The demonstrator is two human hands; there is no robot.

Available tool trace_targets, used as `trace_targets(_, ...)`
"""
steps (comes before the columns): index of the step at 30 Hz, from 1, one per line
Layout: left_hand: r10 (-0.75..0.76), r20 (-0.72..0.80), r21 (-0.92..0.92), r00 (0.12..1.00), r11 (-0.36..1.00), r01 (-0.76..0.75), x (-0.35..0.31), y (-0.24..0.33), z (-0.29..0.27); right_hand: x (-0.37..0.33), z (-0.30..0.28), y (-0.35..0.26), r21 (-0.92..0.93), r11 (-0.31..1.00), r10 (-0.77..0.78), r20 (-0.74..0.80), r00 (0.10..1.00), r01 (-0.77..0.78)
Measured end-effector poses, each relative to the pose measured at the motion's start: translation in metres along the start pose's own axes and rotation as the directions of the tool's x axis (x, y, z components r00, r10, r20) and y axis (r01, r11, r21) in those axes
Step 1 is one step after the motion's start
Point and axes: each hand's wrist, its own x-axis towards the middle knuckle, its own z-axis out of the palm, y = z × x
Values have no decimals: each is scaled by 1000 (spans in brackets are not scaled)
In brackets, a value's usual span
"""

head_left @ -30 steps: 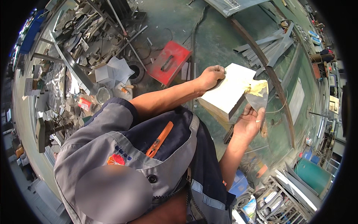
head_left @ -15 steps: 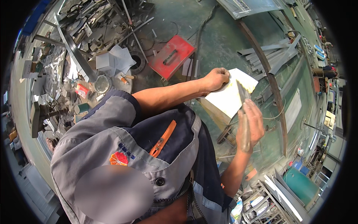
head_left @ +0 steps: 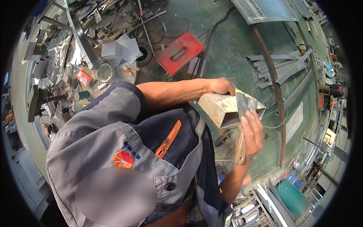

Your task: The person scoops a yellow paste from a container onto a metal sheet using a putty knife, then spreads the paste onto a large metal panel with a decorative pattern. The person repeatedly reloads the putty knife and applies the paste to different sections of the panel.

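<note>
My left hand [head_left: 221, 86] rests on the far top edge of a rectangular metal tube [head_left: 221, 109] and holds it steady; the tube's open end faces right. My right hand [head_left: 252, 130] grips a putty knife [head_left: 242, 125] by its wooden handle. The steel blade lies flat against the tube's open end, where yellowish filler is smeared along the rim. My grey work jacket with an orange zip fills the lower left of the view.
A red flat case [head_left: 179, 53] lies on the green floor beyond my left arm. Grey metal strips [head_left: 280, 66] and a long curved rusty bar [head_left: 274, 98] lie to the right. Scrap metal, paper and tins [head_left: 102, 49] crowd the upper left. A green drum [head_left: 293, 196] stands lower right.
The tube has been turned from its broad pale face to its open end. My right hand has brought the putty knife blade down onto that end.
</note>
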Motion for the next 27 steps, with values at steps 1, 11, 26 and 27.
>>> trace_targets(1,-20,7,-1,1000,1000,20,-1,-2,0,-2,1,-1,18,1000,19,9,1000,-19)
trace_targets(11,33,-22,-27,999,999,-34,-29,5,18,-19,-13,-18,52,994,100,20,995,-101)
trace_targets(26,343,33,518,939,797,-309,-46,53,14,-48,-76,16,158,668,743,-191,642,-727)
trace_targets(27,340,67,540,938,779,-320,-51,58,16,-42,-72,33,487,572,798,-141,586,-660)
